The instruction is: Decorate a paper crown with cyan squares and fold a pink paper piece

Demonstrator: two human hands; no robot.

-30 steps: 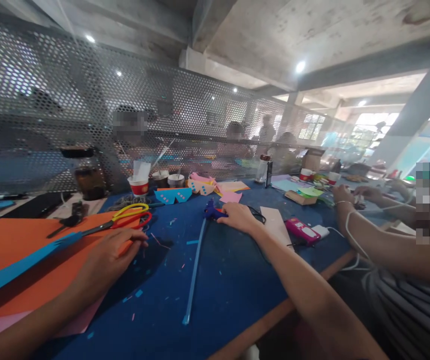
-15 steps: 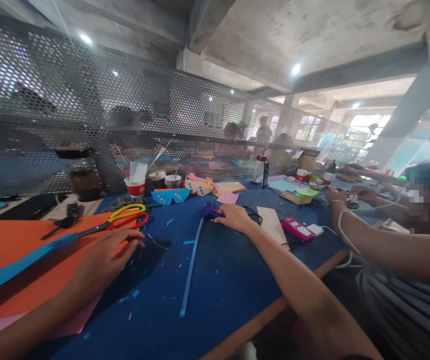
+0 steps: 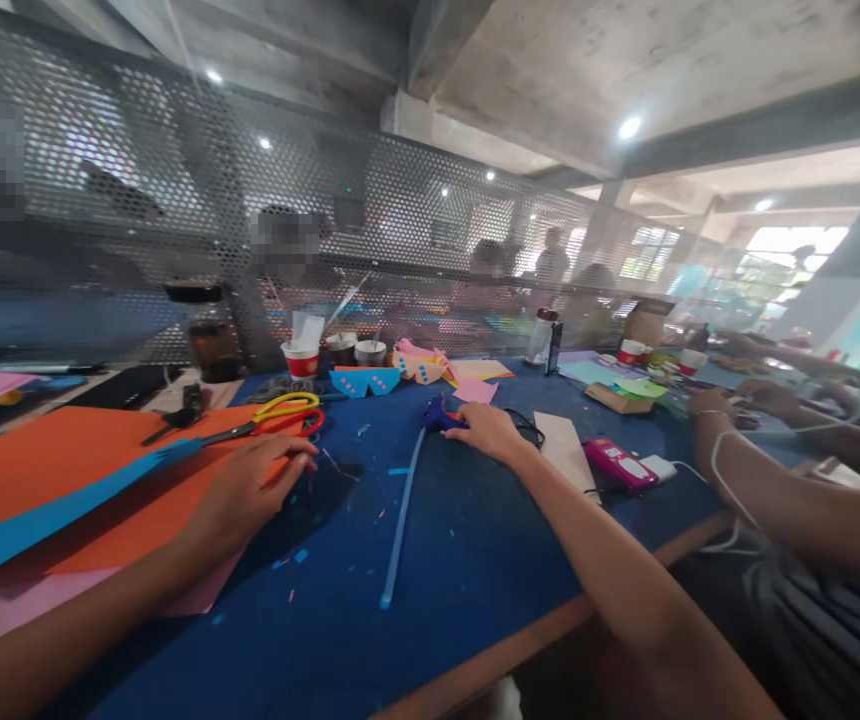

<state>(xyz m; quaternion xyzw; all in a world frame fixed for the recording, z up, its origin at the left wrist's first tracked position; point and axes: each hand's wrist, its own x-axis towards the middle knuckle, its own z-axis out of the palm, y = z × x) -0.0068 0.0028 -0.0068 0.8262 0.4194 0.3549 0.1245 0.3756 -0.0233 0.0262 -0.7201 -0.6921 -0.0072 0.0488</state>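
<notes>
Far left, orange paper (image 3: 25,465) spreads over the blue table (image 3: 467,590), a long blue strip (image 3: 62,510) across it, reaching the blades of the yellow-and-red scissors (image 3: 248,429). Just beside those handles, here's the left hand (image 3: 250,495), fingers loosely curled and a little apart, nothing visible in them. Beyond and between the hands stands a blue paper mask (image 3: 365,381). Now the stick (image 3: 402,520), running from near the table's front up to the blue glue gun (image 3: 437,412), which lies at the fingertips and under the right hand (image 3: 491,432). That hand is closed over its handle, though how firmly is hard to tell with the fingers covering it. Right of it, a beige card (image 3: 561,450), then a magenta device (image 3: 616,466).
</notes>
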